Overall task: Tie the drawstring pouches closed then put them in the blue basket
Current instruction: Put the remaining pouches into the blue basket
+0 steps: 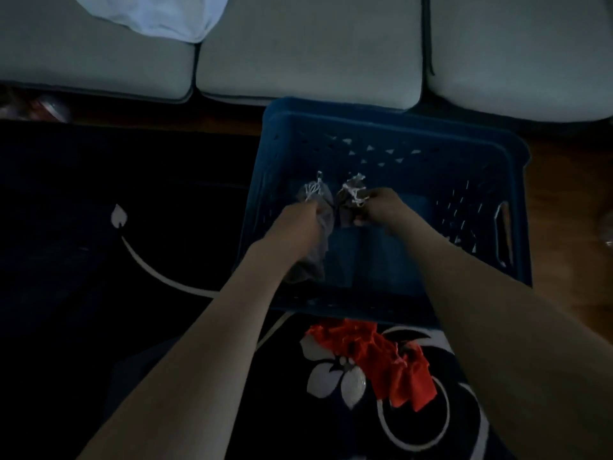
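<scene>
Bare forearms [205, 327], left hand [298, 215], right hand [378, 207]

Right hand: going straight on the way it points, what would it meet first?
Probably the grey pouch held by the left hand, just beyond the dark pouch the right hand itself pinches. Depth is unclear in this dim view.

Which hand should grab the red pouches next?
Probably the right hand: the red pouches lie on the rug nearest that arm. First both hands must let go, since the left hand holds a grey pouch over the blue basket too.
</scene>
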`<state>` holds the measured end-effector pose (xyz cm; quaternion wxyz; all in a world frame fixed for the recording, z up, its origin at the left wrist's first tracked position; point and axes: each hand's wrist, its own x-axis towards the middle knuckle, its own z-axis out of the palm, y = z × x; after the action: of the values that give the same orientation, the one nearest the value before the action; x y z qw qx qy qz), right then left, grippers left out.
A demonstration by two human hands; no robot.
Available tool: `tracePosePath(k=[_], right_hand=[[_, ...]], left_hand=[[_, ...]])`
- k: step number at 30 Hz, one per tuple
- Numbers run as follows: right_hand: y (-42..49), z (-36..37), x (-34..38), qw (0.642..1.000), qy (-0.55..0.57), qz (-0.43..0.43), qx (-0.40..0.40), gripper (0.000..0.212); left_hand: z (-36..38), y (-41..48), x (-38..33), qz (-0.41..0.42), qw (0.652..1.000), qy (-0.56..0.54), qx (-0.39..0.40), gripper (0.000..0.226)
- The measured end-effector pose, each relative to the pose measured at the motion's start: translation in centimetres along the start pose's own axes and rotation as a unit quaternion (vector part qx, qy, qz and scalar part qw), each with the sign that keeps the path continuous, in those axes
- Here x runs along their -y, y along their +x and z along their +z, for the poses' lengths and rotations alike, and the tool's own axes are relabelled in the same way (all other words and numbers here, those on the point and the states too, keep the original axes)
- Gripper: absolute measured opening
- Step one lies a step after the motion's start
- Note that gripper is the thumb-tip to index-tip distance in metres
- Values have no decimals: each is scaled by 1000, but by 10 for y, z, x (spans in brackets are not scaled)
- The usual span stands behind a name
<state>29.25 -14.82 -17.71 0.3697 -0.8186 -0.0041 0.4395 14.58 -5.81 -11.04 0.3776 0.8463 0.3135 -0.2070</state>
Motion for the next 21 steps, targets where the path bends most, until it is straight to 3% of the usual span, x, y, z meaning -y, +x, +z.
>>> tracePosePath(k=[3,5,7,10,13,15,17,19,21], right_hand=[[34,9,-7,1000,-8,6,-14,18],[41,15,-10,994,-91,-7,-55,30],[42,15,-15,985,-143,-22,-92,42],[19,3,-13,980,-179,21,-88,59],[-25,-9,-5,979,-183,-17,-92,50],[-65,-16,-4,994,-79,-54,-47,29],[-114,-32,-10,995,69,-59,43,23],[-167,-57,-27,974,185,-83,100,23],[-207,-82,-57,943,288,-106,128,23]], left_hand=[[9,32,3,-15,998,48,35,39],[15,37,6,-14,998,43,34,33],[16,33,5,-8,1000,12,-4,23],[12,17,-10,-7,996,-62,-70,36],[21,-15,-34,39,978,-131,-156,37],[27,-43,-52,93,948,-197,-230,29],[39,-72,-60,125,916,-264,-274,24],[60,-105,-55,119,891,-319,-301,21],[79,-128,-45,127,888,-317,-308,20]])
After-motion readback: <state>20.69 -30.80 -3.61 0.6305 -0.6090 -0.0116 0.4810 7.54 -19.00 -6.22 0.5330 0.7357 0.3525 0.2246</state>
